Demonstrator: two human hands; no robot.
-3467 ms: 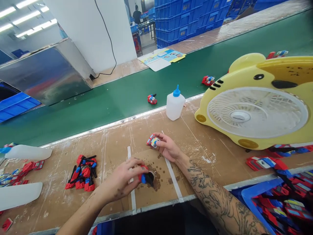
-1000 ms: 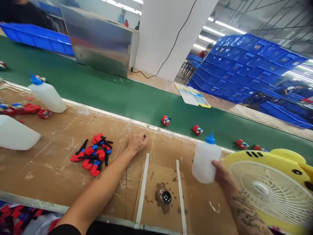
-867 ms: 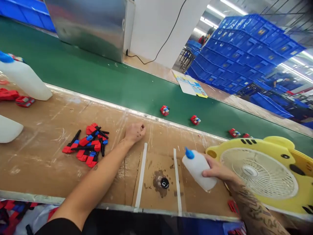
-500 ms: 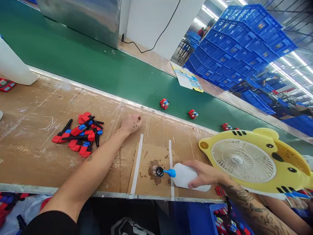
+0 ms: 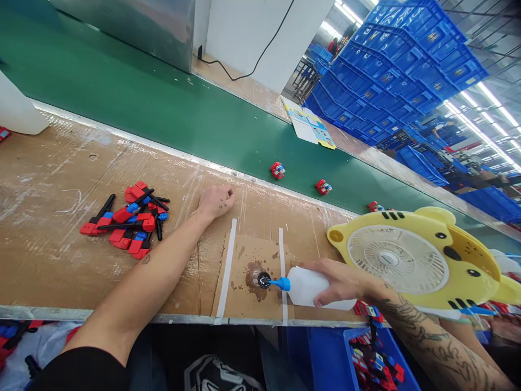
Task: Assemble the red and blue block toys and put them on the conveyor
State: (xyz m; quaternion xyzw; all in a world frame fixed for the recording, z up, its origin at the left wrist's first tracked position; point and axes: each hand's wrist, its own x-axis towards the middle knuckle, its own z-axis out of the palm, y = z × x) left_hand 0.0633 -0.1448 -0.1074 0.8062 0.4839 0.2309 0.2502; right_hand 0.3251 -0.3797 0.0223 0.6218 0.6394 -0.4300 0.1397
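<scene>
My right hand is wrapped round a white plastic squeeze bottle lying nearly level. The bottle's blue nozzle points left, its tip at a small round black-rimmed piece. That piece stands in a wet, dark-spotted patch on a cardboard sheet between two white tape strips. My left hand rests on the table as a loose fist, and nothing shows in it. Left of my left forearm lies a pile of red, blue and black toy parts.
A yellow animal-shaped fan lies to the right. Behind the table runs a green conveyor belt carrying small red toy pieces. A blue bin of parts sits below the edge. Another person's arm shows at lower right.
The view has shifted slightly. Toy pieces on the belt have moved a little to the right relative to the table. My hands and the bottle hold nearly the same pose.
</scene>
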